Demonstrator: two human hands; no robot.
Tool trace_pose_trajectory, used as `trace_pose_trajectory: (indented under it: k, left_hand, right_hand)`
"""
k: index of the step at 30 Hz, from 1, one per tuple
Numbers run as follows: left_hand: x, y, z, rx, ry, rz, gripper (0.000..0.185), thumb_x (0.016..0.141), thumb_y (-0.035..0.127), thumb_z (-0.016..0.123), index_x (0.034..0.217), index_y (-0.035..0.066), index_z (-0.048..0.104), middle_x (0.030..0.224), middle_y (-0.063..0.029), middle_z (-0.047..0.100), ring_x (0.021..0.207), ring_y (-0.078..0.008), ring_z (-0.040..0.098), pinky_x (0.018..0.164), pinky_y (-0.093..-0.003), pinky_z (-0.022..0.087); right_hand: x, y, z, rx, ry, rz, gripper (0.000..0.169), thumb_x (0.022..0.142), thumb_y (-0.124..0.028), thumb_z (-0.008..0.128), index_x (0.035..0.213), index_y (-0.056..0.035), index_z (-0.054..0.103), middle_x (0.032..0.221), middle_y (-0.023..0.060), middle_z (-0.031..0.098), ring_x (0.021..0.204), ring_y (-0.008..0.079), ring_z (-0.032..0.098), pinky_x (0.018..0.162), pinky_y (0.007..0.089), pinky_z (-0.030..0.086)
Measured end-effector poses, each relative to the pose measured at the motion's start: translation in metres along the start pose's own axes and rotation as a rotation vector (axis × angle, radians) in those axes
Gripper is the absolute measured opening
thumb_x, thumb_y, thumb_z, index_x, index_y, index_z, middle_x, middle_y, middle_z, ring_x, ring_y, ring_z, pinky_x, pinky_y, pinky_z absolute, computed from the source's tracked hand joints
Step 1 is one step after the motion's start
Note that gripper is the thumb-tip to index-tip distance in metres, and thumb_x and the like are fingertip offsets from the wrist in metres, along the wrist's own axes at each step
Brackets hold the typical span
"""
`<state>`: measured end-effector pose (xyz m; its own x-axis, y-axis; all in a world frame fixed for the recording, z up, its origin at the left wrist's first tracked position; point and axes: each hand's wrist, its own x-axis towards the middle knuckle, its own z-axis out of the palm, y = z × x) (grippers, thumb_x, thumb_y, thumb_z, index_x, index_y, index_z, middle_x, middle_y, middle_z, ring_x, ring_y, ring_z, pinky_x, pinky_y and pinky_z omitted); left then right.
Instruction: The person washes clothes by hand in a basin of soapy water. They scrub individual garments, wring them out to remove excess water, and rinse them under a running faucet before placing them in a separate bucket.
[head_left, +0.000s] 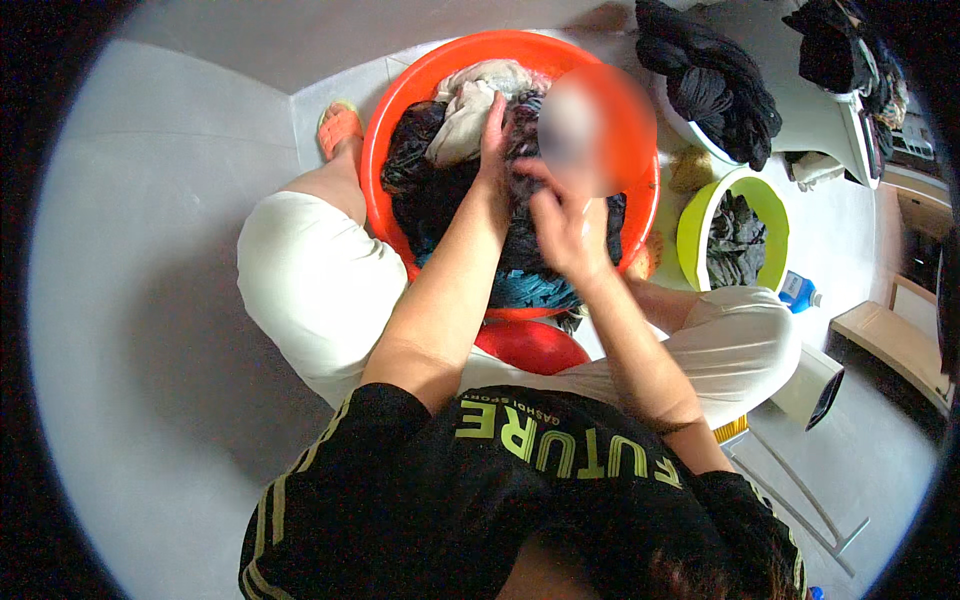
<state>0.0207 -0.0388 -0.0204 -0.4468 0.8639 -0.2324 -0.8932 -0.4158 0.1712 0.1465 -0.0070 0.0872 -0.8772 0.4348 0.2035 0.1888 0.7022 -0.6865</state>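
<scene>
A large orange-red plastic tub (373, 169) between my knees holds dark fabric (442, 206), an off-white cloth (466, 120) and a teal cloth (529, 291) with dark marks. My left hand (495, 135) is upright over the tub, fingers extended, beside the off-white cloth and against a dark patterned cloth (525, 116). To its right my right hand (566, 217) is blurred, its fingers bent near the same cloth; whether it grips anything I cannot tell. A round blurred patch hides the tub's upper right part.
At the right stand a yellow-green basin (694, 232) with dark cloth, a pale container (712, 142) heaped with black fabric (712, 82), and a blue bottle (799, 292). A red rounded object (532, 346) lies below the tub. A grey wall (217, 60) rises behind at left.
</scene>
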Motion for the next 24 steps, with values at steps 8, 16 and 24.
trace_pose_trajectory:
  k: [8,16,24]
  left_hand:
    - [-0.02,-0.022,0.005,0.016,0.312,0.13,0.045,0.094,0.044,0.034,0.115,0.01,0.055,0.107,-0.0076,0.062,0.093,-0.0214,0.06,0.082,-0.0374,0.05]
    - [-0.022,-0.004,0.055,0.872,0.374,0.161,0.04,0.089,0.039,0.052,0.126,0.024,0.051,0.128,-0.0079,0.047,0.098,-0.0198,0.051,0.092,-0.0382,0.038]
    - [-0.008,0.002,-0.002,0.46,0.644,0.069,0.064,0.09,0.044,0.051,0.144,0.029,0.02,0.146,-0.0215,0.02,0.12,-0.0437,0.04,0.095,-0.0481,0.038]
  right_hand:
    - [0.034,0.017,0.021,-0.345,0.039,0.069,0.048,0.079,-0.051,0.057,0.107,-0.0129,0.061,0.097,0.0179,0.06,0.085,0.0372,0.06,0.072,0.0456,0.05]
    - [0.099,0.157,-0.025,-0.646,-0.42,0.413,0.053,0.086,-0.052,0.045,0.127,-0.0194,0.051,0.116,0.0181,0.059,0.106,0.0391,0.056,0.091,0.0485,0.044]
    - [0.06,0.207,0.112,-0.776,-0.727,0.089,0.047,0.082,-0.036,0.054,0.127,-0.0251,0.047,0.133,0.012,0.044,0.124,0.0345,0.04,0.1,0.0635,0.025]
